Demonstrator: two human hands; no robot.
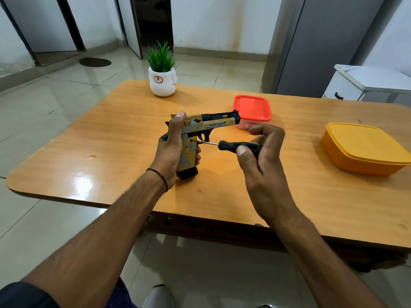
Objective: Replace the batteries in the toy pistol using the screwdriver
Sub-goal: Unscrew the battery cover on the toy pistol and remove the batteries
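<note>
Head view: your left hand (171, 150) grips the toy pistol (200, 127) upright at the table's (111, 141) middle, steadying it so the screwdriver (240, 146), pinched in your right hand (260, 156), meets its grip from 3 o'clock.

You held the toy pistol (213, 124), yellow and grey with a black slide top and a black magazine base, upright in your left hand (171, 150), muzzle pointing right. The screwdriver (231, 145), black-handled with a yellow streak and a thin metal shaft, lay level in your right hand (260, 156), its tip against the upper grip.
</note>
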